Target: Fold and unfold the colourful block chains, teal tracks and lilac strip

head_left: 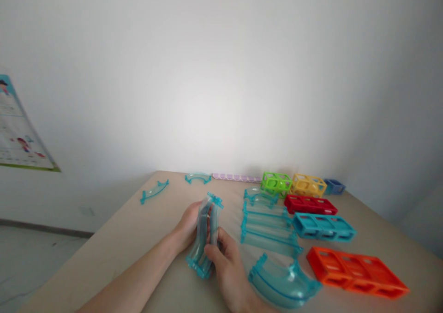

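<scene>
Above the table, my left hand (187, 226) is wrapped around the left side of translucent teal curved track pieces (201, 237). My right hand (228, 262) grips their right side, its thumb on the near part. At least two pieces appear side by side, a narrow gap between them, held lengthwise away from me; their exact number is unclear. Most of my left fingers are hidden behind the plastic. To the right of my right hand lies a wide curved teal track piece (284, 283). Beyond it, several straight teal track pieces (270, 234) lie in a row.
Open-framed blocks stand along the right: orange (356, 272), teal (323, 226), red (310, 205), green (276, 183), yellow (308, 184) and blue (335, 186). Two curved pieces, one left (154, 191) and one at the back (198, 178), lie near a purple strip (236, 177) by the wall.
</scene>
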{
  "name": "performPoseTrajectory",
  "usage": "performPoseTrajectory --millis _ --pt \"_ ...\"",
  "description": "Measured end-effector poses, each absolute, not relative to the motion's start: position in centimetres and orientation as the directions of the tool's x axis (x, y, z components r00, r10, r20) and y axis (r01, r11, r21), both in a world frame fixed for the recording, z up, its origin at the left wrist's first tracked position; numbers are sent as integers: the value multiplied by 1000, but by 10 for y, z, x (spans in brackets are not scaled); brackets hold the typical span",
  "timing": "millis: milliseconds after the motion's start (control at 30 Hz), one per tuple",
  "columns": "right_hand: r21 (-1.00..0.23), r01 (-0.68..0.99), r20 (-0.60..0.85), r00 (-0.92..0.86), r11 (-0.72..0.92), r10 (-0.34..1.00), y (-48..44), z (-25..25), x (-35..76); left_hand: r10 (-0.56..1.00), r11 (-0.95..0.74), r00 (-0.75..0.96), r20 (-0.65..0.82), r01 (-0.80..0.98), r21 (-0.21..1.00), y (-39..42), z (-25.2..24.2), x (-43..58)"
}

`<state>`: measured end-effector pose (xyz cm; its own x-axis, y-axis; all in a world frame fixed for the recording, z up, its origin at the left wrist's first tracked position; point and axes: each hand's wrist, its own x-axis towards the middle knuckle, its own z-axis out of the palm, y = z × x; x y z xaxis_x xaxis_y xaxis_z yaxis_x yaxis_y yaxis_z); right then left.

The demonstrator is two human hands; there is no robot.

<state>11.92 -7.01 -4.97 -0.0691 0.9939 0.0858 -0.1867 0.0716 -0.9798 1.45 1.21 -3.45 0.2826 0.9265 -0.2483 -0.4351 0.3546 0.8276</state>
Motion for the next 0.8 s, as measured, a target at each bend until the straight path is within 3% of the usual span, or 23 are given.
performPoseTrajectory --millis 100,200,300,433,633,800 --pt "-983 -175 61 -43 53 997 -69 -50 118 961 250 225 -159 -475 844 12 -32 11" --pt "-978 -201 68 -70 53 995 -69 -48 118 977 118 212 -35 -392 912 13 -30 7" --pt "-964 -265 56 -92 30 994 -69 -47 120 974 104 226 -25 -344 933 14 -31 6" --pt "-950 -306 97 -94 64 991 -73 -48 124 993 98 103 -58 -441 892 18 -30 5" --pt "-989 -126 93 -88 81 992 -76 -48 119 997 -26 -74 -13 -496 868 23 -26 0" --pt "-988 -53 146 -41 144 988 -73 -51 115 998 57 49 -33 -671 739 23 -25 -7"
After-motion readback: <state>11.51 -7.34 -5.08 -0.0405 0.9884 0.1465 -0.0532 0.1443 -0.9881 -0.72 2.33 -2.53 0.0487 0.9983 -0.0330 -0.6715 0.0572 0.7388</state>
